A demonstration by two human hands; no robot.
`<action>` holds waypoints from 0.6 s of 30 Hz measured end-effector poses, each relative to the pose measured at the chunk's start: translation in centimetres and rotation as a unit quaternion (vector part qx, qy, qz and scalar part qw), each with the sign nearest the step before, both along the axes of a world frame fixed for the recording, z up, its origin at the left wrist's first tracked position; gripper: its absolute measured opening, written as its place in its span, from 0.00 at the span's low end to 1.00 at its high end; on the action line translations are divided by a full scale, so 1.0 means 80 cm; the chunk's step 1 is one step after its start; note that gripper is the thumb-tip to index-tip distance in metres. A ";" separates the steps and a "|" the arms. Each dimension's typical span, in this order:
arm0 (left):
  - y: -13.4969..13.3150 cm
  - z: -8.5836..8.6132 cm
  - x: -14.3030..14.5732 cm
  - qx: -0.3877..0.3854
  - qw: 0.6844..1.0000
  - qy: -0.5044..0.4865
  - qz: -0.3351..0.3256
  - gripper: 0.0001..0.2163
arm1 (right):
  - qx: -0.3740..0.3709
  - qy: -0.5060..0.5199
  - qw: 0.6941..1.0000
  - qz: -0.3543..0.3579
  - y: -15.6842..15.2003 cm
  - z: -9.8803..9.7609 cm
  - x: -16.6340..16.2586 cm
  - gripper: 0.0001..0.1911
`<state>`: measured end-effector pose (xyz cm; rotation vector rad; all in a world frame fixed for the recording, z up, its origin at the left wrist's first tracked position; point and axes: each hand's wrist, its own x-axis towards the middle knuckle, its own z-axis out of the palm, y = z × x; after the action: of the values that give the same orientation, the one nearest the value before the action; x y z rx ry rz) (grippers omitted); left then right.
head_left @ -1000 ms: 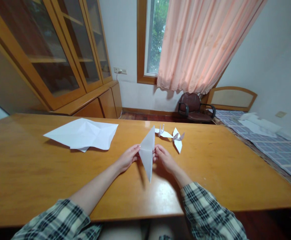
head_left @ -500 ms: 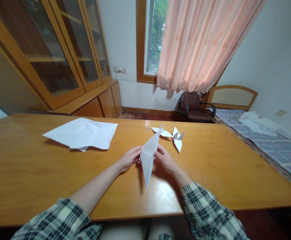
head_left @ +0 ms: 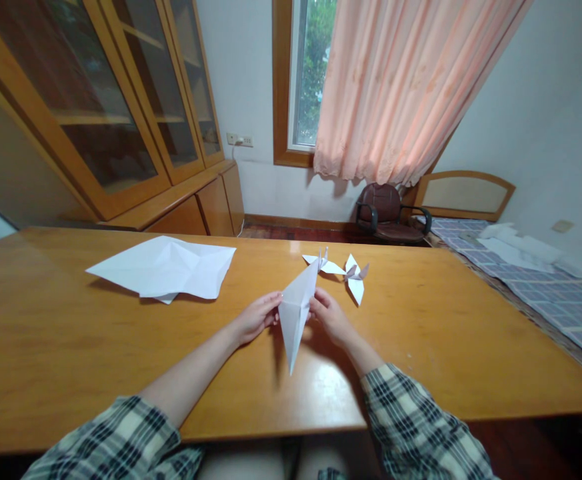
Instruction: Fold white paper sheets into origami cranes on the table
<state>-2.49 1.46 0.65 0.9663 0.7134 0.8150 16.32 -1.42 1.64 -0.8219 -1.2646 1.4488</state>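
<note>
Between my two hands is a folded white paper (head_left: pixel 295 310), a long diamond shape held above the table with one point toward me and the other pointing away. My left hand (head_left: pixel 259 317) pinches its left corner between thumb and fingers. On the opposite side, my right hand (head_left: pixel 331 316) grips the right edge, with some fingertips hidden behind the paper. Just beyond the diamond's far tip lies a paper crane (head_left: pixel 331 267) with spread wings. A second paper crane (head_left: pixel 355 285) rests to the right of it, close to its wing.
Creased white paper sheets (head_left: pixel 171 270) lie at the left on the wooden table (head_left: pixel 121 360). Past the table's far edge stand a glass-fronted cabinet (head_left: pixel 171 167), a brown armchair (head_left: pixel 383 210) and, at the right, a bed (head_left: pixel 525 280).
The folded paper has turned slightly, and its near tip has shifted a little left and up. A crease down its right side shows more now. Both hands keep their hold.
</note>
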 end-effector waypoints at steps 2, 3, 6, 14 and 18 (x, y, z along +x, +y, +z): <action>0.000 0.002 0.000 -0.009 1.000 -0.011 0.013 0.15 | -0.003 0.002 1.000 -0.010 0.000 0.002 0.000 0.17; 0.000 0.002 0.001 -0.012 1.000 -0.015 0.018 0.15 | -0.005 0.000 1.000 -0.017 0.000 0.003 0.000 0.17; 0.001 0.002 0.003 -0.004 0.999 -0.020 0.037 0.17 | -0.009 -0.011 0.999 -0.042 0.001 0.006 0.002 0.15; 0.004 -0.001 0.006 0.088 0.989 0.045 0.108 0.20 | 0.012 -0.057 0.998 -0.035 0.004 0.005 0.002 0.16; 0.004 -0.002 0.006 0.096 0.986 0.050 0.123 0.21 | -0.007 -0.066 0.997 -0.024 0.001 0.005 -0.002 0.17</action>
<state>-2.00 1.80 0.50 1.1113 0.8639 1.0733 16.17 -1.30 2.04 -0.9646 -1.3262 1.3849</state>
